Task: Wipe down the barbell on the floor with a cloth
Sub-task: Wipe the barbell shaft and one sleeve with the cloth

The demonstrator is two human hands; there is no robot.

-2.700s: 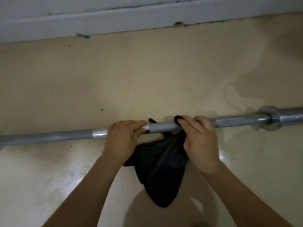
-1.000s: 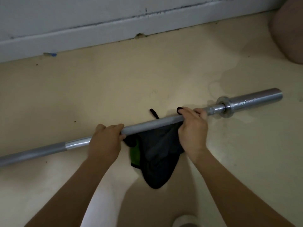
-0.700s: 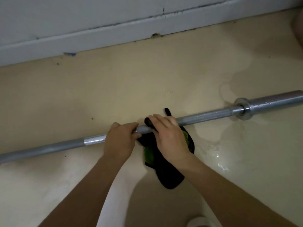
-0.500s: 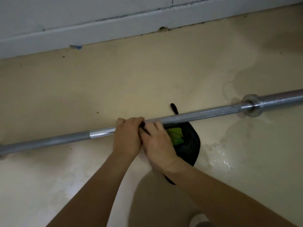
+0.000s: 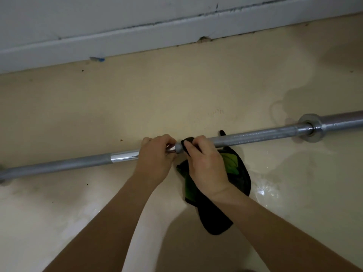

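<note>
A long steel barbell [image 5: 255,136] lies across the beige floor, its collar and sleeve [image 5: 312,127] at the right. My left hand [image 5: 156,160] grips the shaft near a shiny polished band. Right beside it, my right hand [image 5: 206,163] presses a black cloth with a green lining [image 5: 233,169] around the shaft. Most of the cloth hangs down onto the floor under my right wrist. A black strap end pokes up behind the bar.
A white baseboard [image 5: 137,38] runs along the wall at the top, with a chipped spot and a blue scrap at its foot. Wet patches [image 5: 269,189] shine on the floor right of the cloth and below the bar.
My right hand has slid the cloth leftward along the shaft from near the collar until it sits next to my left hand. The left hand has kept its grip on the bar.
</note>
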